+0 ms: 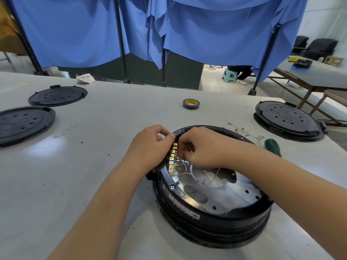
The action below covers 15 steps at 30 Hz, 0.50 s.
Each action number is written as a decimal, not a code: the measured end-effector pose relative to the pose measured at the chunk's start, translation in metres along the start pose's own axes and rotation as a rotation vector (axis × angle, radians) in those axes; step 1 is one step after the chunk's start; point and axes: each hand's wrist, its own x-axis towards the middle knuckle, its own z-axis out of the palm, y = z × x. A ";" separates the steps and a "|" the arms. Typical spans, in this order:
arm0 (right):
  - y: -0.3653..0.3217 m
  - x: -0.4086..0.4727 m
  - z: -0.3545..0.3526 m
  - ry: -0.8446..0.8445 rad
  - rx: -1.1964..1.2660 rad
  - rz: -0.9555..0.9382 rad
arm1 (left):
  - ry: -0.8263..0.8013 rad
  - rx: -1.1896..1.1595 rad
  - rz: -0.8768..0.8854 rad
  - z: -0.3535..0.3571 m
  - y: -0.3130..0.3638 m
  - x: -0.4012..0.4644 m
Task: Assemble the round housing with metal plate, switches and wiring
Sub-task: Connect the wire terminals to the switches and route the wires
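Note:
The round black housing (212,218) sits on the table in front of me, open side up, with a silver metal plate (231,194) inside. A row of brass switch terminals (173,158) runs along its left inner wall, with white wires (189,171) leading from them over the plate. My left hand (152,145) is curled over the housing's left rim and grips the switch block from outside. My right hand (199,147) reaches inside and pinches at the terminals, though what its fingertips hold is hidden.
Two black round lids (58,95) (22,124) lie at the left, and a closed housing (289,121) stands at the right. A tape roll (191,104) sits mid-table. Loose wires with terminals (244,131) and a green-handled screwdriver (273,146) lie beyond my right arm. Blue curtains hang behind the table.

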 end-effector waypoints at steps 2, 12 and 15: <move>0.001 -0.001 0.001 -0.002 0.033 -0.005 | 0.004 0.003 -0.002 0.000 0.000 0.000; 0.000 -0.003 0.008 0.095 -0.031 0.003 | 0.008 0.006 -0.013 0.000 0.001 0.000; -0.001 -0.003 0.011 0.137 -0.045 0.022 | 0.010 0.018 -0.011 0.000 0.001 -0.001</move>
